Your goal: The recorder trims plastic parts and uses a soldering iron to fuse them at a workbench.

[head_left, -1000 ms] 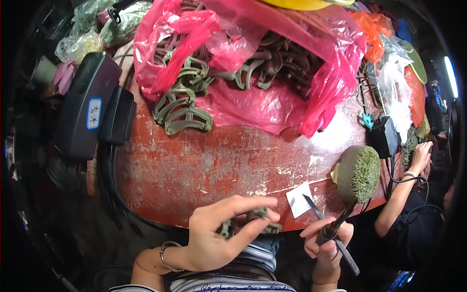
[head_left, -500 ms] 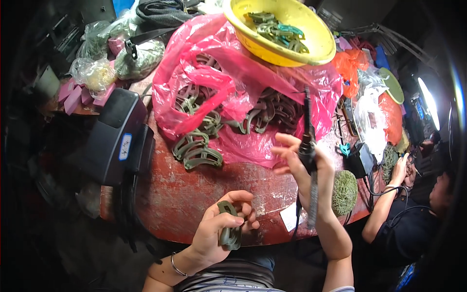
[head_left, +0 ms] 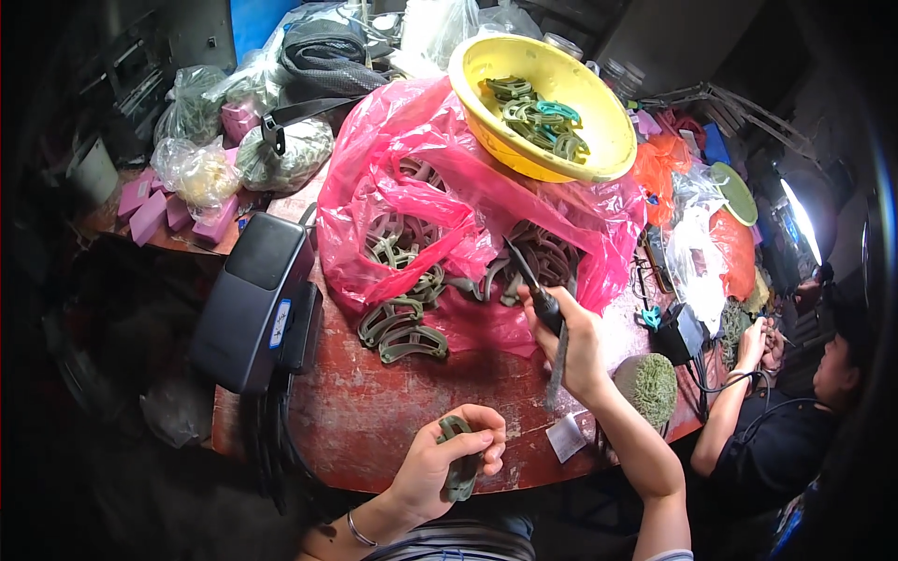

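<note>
My left hand [head_left: 423,475] is closed round a curved olive-green piece [head_left: 459,472] above the table's front edge, thumb pressed on its face. To the right, my right hand [head_left: 582,353] grips a black-handled pointed tool [head_left: 545,307] whose thin dark shaft points up and left. A grey, file-like strip [head_left: 557,366] hangs below the same hand; its upper end is hidden by the fingers. Beyond both hands lie several similar curved green pieces [head_left: 412,343], spilling from an open pink plastic bag [head_left: 374,154].
A yellow basin [head_left: 608,140] with more green pieces stands on the bag. Left is a black box-shaped device [head_left: 245,309]. At right are a green scouring ball [head_left: 647,388], a white paper piece [head_left: 566,438], cables and bags. A co-worker [head_left: 786,421] sits at the far right.
The tool in my right hand has swung from nearly upright to pointing up and left, towards the pink bag. My left hand still holds the green piece. The whole view has shifted slightly.
</note>
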### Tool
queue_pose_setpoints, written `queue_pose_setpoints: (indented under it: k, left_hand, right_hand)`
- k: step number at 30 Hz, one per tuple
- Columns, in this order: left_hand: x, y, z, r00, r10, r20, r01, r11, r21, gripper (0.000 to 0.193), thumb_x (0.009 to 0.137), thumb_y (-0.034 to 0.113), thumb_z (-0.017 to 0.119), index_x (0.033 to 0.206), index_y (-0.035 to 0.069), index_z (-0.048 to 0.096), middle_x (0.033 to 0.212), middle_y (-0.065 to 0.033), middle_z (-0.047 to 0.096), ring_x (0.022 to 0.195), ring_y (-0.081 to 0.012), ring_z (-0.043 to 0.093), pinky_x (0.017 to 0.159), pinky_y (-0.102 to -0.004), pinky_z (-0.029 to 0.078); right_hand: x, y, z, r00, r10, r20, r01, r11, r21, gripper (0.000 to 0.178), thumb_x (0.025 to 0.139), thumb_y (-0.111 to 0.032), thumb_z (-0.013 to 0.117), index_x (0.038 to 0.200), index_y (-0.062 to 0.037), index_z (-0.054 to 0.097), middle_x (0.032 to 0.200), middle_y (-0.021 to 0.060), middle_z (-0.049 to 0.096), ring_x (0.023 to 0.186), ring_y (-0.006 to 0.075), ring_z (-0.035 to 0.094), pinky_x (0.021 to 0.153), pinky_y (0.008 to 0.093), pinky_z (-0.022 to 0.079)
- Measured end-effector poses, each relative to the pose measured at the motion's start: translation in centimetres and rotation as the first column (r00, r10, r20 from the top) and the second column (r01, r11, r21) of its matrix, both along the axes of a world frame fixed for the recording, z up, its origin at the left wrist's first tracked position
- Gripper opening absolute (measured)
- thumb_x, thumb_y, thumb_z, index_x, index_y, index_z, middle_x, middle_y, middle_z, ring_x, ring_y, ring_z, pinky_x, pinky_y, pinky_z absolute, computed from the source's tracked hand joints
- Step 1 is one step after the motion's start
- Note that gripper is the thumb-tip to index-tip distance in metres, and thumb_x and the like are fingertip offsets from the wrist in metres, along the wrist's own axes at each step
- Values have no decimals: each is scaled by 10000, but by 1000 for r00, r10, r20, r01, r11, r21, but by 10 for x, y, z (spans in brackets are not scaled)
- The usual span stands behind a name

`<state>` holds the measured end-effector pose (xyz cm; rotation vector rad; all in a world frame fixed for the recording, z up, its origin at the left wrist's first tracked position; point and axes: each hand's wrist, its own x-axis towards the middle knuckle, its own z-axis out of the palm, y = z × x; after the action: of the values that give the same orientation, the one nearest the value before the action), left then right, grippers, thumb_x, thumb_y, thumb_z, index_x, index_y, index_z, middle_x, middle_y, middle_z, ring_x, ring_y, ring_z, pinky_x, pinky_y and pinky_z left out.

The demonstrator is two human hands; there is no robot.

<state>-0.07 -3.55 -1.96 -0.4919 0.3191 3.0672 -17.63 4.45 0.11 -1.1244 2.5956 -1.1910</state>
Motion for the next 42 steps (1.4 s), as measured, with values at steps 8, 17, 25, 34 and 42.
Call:
queue_pose_setpoints:
  k: [8, 17, 25, 34, 42]
  left_hand:
    - [-4, 6, 11, 998, 36, 53, -16, 942, -335, 120, 787, -8, 480, 899, -11, 523, 765, -83, 521, 601, -100, 474, 516, -209, 392]
    - [-20, 29, 18, 984, 111, -139, -162, 240, -957, 253, 792, -54, 451, 1013, 13, 556, 896, -78, 486, 642, -104, 517, 590, -195, 422]
    - [-25, 34, 7, 994, 96, -57, -23, -324, -946, 546, 605, -70, 591, 1128, 37, 477, 1064, -116, 431, 857, -284, 536, 690, -333, 458]
    - [-46, 47, 7, 994, 109, -25, 47, -615, -787, 407, 655, 107, 681, 1017, 7, 525, 894, -111, 471, 681, -247, 542, 592, -327, 454]
    - [-43, 34, 10, 968, 179, -173, -41, -570, -821, 155, 726, -10, 584, 880, -11, 581, 691, -74, 552, 527, -124, 534, 448, -226, 412]
  right_hand:
    - [35, 45, 19, 887, 62, 457, 12, 987, -157, 163, 829, -85, 521, 874, 70, 544, 800, 104, 606, 742, 136, 599, 654, 248, 496]
    - [14, 35, 9, 949, -16, 315, 49, 994, -97, 235, 797, -122, 570, 982, 15, 524, 604, 57, 522, 511, 105, 506, 493, 248, 416]
    - [49, 68, 18, 763, 89, 640, 20, 987, -161, 190, 823, -108, 532, 937, 44, 544, 731, 83, 605, 610, 98, 587, 490, 211, 467]
    - [48, 125, 33, 378, 148, 914, 225, 943, -246, 274, 764, -138, 499, 549, 28, 460, 454, 181, 495, 242, 121, 373, 237, 205, 235]
    - [57, 134, 2, 560, -24, 828, 321, 928, -190, 253, 768, -76, 460, 912, 114, 542, 548, 160, 556, 305, 115, 445, 284, 176, 296]
